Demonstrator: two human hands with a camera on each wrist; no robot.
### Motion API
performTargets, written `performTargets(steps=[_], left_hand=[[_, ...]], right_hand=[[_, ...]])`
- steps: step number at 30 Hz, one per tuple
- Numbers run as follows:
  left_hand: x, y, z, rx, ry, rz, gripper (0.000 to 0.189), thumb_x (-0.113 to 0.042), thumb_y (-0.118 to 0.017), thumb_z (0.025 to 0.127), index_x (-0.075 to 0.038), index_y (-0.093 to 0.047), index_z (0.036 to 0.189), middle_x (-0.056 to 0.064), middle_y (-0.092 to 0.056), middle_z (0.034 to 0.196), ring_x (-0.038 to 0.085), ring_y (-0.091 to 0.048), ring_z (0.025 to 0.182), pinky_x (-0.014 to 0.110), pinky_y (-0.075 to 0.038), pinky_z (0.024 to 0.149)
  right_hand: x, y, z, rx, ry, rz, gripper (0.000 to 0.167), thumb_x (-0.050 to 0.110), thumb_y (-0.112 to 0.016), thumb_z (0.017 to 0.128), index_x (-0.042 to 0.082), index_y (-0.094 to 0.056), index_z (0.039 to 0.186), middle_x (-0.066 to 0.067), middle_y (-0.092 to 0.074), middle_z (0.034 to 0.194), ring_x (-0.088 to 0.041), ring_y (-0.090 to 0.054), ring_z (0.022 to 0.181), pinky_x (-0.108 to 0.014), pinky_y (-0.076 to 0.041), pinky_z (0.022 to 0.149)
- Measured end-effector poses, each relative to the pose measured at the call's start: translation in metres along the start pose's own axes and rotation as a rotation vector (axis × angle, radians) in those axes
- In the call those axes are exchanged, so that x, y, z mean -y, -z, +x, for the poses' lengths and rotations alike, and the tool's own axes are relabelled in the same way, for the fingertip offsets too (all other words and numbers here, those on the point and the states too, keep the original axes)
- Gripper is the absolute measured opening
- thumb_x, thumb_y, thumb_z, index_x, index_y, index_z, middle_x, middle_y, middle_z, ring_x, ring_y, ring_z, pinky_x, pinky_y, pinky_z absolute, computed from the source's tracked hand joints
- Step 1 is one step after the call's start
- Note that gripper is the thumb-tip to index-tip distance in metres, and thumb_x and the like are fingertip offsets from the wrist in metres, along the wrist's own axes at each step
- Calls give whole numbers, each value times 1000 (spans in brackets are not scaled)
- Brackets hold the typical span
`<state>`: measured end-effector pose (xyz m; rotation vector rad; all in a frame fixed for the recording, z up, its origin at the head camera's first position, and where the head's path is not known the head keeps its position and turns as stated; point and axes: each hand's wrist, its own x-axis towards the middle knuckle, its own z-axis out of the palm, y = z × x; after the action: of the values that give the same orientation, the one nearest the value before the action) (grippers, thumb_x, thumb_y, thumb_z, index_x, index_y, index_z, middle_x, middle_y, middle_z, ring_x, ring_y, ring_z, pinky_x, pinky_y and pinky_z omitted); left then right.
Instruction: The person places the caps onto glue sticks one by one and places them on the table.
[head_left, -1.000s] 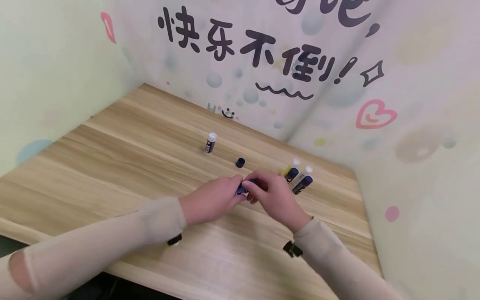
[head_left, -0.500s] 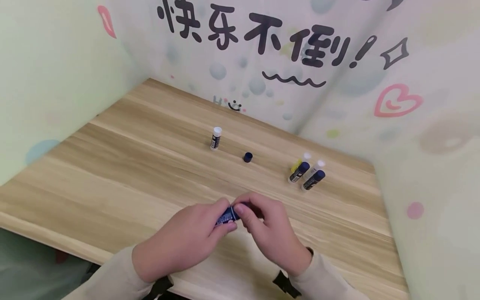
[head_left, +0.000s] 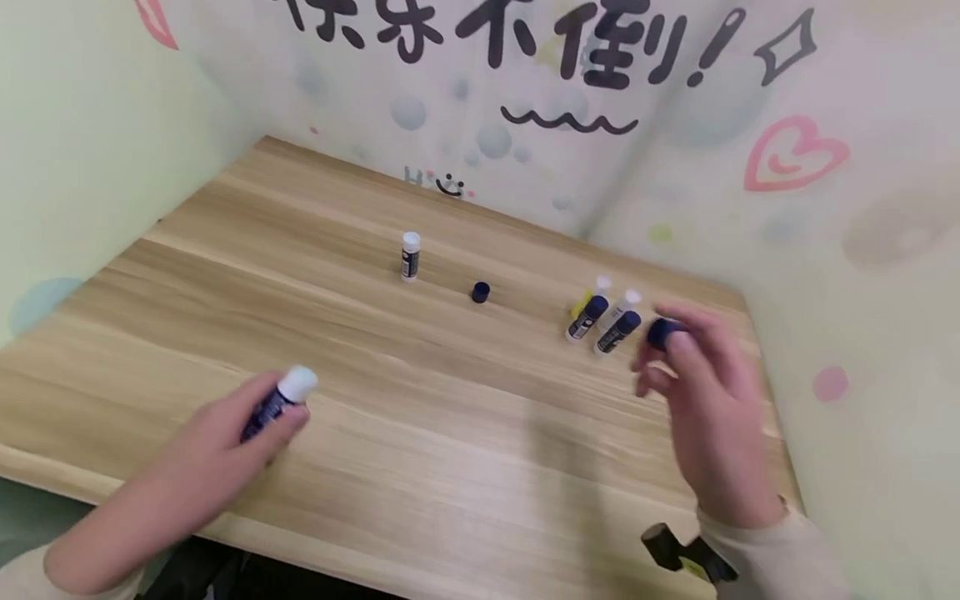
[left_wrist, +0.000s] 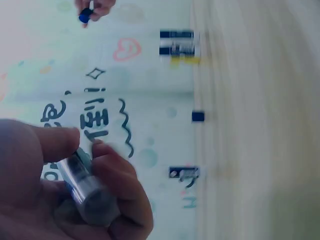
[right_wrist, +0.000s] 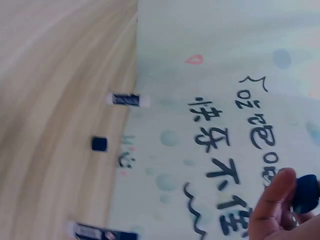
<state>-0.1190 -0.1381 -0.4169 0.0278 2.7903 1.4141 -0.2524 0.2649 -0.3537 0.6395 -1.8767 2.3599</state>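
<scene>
In the head view my left hand (head_left: pixel 228 437) grips a glue stick (head_left: pixel 268 410), its white end bare and pointing up and away. My fingers cover part of its dark blue label. On the right, my right hand (head_left: pixel 712 408) pinches a dark blue cap (head_left: pixel 664 333) between thumb and fingers, above the table and apart from the stick. The right wrist view shows this cap (right_wrist: pixel 306 194) at its lower right edge. A white-topped glue stick (head_left: pixel 409 258) without a blue cap stands upright at the back. Beside it on the table sits another dark blue cap (head_left: pixel 480 292).
Toward the back right stand two blue-capped glue sticks (head_left: pixel 617 333) close together, with white-topped sticks (head_left: pixel 631 302) and something yellow (head_left: pixel 581 304) behind them. Printed walls (head_left: pixel 465 125) border the wooden table (head_left: pixel 375 350) at the back and sides.
My hands, together on the glue stick before, have come apart. The cap has come off with my right hand, which moved right, while my left hand moved left holding the stick.
</scene>
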Motion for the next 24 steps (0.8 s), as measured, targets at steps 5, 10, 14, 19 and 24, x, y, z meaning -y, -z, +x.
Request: performTargets(steps=[5,10,14,19,24], left_hand=[[-16,14,35,-45,-77,69,24,-28,-66,112,-9,-72,124,6,-61,105,23,-61,91,35,-54,73],[-30,15,92,40,-107,71,28,-38,-70,109,-10,-75,112,11,-59,101,28,-56,91,41,-50,72],[-24,16,129,-8,-63,-20,28,-30,-76,105,-6,-75,118,11,-70,109,29,-63,104,44,-53,84],[-17,10,156,-122,-4,-73,35,-21,-82,100,0,-71,126,16,-73,119,31,-68,110,44,-56,92],[-11,1,177,-144,-5,-61,47,-10,-82,98,5,-62,138,23,-73,125,35,-70,117,47,-57,99]], right_hand=[[-23,-29,18,127,-170,-329,25,-1,-67,106,-3,-65,131,-17,-66,122,-28,-67,106,-32,-61,84],[-50,-50,47,195,-132,-619,31,3,-79,99,2,-64,126,-10,-69,122,-23,-67,109,-33,-58,90],[-80,-60,70,288,-88,-825,41,1,-79,97,4,-61,134,-11,-70,122,-26,-69,105,-39,-59,91],[-116,-68,89,447,-24,-1120,35,3,-82,95,1,-68,127,-14,-76,113,-29,-72,99,-42,-58,90],[-132,-84,99,571,-22,-1198,35,3,-83,94,-2,-71,126,-16,-75,118,-30,-71,109,-42,-55,100]])
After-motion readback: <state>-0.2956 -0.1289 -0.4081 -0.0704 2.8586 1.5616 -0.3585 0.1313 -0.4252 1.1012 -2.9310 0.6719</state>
